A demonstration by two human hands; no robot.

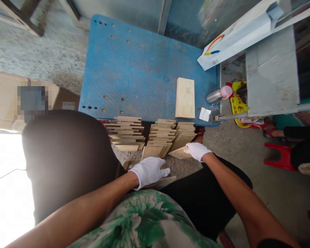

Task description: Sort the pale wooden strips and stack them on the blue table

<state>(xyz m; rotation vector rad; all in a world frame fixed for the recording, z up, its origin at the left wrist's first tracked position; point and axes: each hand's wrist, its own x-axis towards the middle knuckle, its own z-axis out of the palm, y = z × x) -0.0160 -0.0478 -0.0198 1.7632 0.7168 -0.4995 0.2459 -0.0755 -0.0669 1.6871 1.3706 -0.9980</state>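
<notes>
My right hand point(197, 151), in a white glove, grips the edge of a thin pale wooden board point(179, 153) at the near end of the right-hand row of boards point(186, 130). The white-gloved left hand point(150, 171) is held in front of my lap, its fingers apart. Just under it shows part of another thin board point(161, 183); whether the hand touches that one I cannot tell. Beyond my hands, a middle row of boards point(161, 136) and a left row of boards point(127, 132) stand in overlapping layers by the platform's near edge.
A blue plastic platform point(134, 69) bears a neat stack of boards point(185, 98), a white paper scrap point(204, 114) and a steel flask point(214, 96) with a pink lid. A white paper bag point(237, 34) leans at the right. Another person sits beyond, near a red stool point(277, 156).
</notes>
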